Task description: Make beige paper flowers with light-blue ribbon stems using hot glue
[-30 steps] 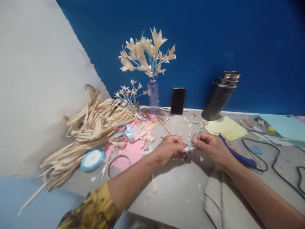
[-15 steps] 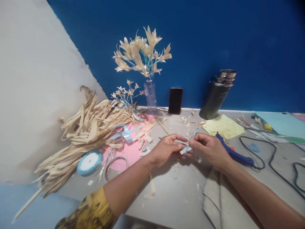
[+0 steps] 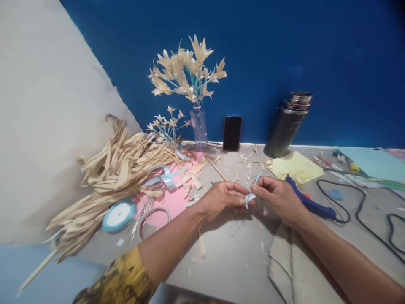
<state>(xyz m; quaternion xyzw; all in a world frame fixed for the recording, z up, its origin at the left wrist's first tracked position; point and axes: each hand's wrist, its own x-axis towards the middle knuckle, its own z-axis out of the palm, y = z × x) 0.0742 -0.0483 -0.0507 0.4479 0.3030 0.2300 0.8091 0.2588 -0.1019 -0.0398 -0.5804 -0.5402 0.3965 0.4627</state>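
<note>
Between my hands is a small flower stem (image 3: 259, 174) wrapped in light blue ribbon, with a pale husk flower at its upper end. My right hand (image 3: 276, 195) pinches it between thumb and fingertips, partly hiding its middle. The fingers of my left hand (image 3: 226, 196) are closed at its lower end, on a short pale strip (image 3: 251, 197) that wraps against the stem. A blue glue gun (image 3: 308, 200) lies just beyond my right wrist. A thin wooden stick (image 3: 217, 169) lies behind my left hand.
Dried corn husks (image 3: 126, 169) heap up at the left, near a light blue ribbon spool (image 3: 119, 215) and a roll of tape (image 3: 155, 219). Husk flowers stand in a clear bottle (image 3: 198, 126). A phone (image 3: 232, 134) and a dark flask (image 3: 286, 126) lean at the wall.
My left fingers have closed further around the stem's lower end, and less of the pale strip shows. The stem has turned slightly; my right hand stays nearly in place.
</note>
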